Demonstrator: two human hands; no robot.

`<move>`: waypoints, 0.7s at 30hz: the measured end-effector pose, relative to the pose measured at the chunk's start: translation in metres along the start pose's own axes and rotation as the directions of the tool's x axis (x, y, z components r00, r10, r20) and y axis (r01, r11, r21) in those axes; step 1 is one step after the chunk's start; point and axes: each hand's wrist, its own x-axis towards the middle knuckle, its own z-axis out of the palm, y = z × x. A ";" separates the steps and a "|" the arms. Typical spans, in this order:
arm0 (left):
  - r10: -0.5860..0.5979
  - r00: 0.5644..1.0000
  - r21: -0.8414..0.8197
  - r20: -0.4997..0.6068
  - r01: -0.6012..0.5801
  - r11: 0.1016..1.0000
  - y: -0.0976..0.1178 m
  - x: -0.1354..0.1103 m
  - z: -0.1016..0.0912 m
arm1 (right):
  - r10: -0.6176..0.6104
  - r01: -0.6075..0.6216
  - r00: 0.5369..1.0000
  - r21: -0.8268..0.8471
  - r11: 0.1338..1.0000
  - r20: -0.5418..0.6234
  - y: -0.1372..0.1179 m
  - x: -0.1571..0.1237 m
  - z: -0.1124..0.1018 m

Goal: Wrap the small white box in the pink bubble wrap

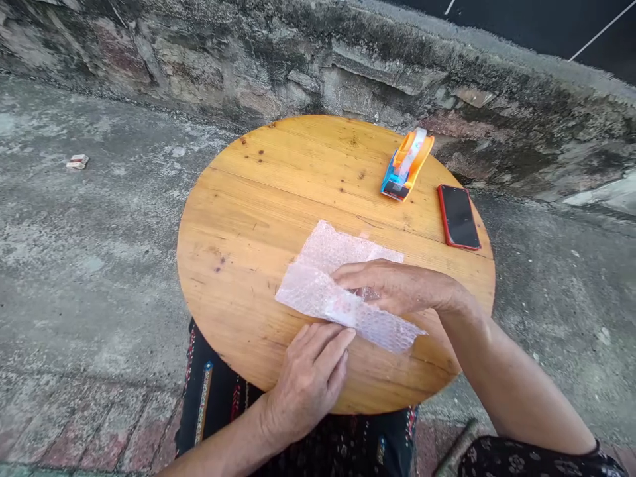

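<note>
A sheet of bubble wrap [318, 278] lies folded over near the middle of the round wooden table [258, 199], toward the table's near edge. The left hand [308, 377] rests flat with its fingers together, the fingertips pressing the wrap's near fold. The right hand [397, 288] lies spread and palm down across the top layer. The wrap looks very light, soft and springy, likely to slide on the smooth wood and spring open unless pinned, so the folded edge or a free corner seems the best place to grip. Something pinkish shows dimly through the plastic beneath the right hand, but what it is cannot be told. At the table's far side stand a tape dispenser [406, 164] and a phone [458, 216]
</note>
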 end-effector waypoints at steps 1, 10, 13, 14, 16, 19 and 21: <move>0.000 1.000 0.000 0.001 0.000 1.000 0.000 -0.001 0.001 | -0.007 0.007 1.000 0.014 1.000 0.007 0.000 -0.002 -0.001; 0.152 0.984 0.159 -0.090 -0.137 0.978 -0.001 0.018 -0.046 | 0.288 -0.309 0.774 0.061 0.949 -0.564 -0.038 -0.080 0.023; 0.204 0.977 0.242 0.059 -0.212 0.947 -0.005 0.052 -0.062 | 0.353 -0.339 0.736 0.138 0.931 -0.577 -0.036 -0.082 0.048; 0.192 0.970 0.228 0.148 -0.222 0.948 -0.006 0.064 -0.064 | 0.368 -0.335 0.728 0.169 0.927 -0.578 -0.033 -0.078 0.055; 0.184 0.936 0.172 0.299 -0.243 0.955 -0.008 0.085 -0.064 | 0.377 -0.309 0.717 0.217 0.926 -0.586 -0.027 -0.070 0.066; 0.165 0.898 0.130 0.408 -0.236 0.963 -0.011 0.103 -0.058 | 0.381 -0.276 0.680 0.263 0.925 -0.626 -0.022 -0.062 0.074; 0.120 0.888 0.118 0.444 -0.191 0.975 -0.013 0.108 -0.054 | 0.382 -0.269 0.655 0.271 0.924 -0.652 -0.021 -0.062 0.076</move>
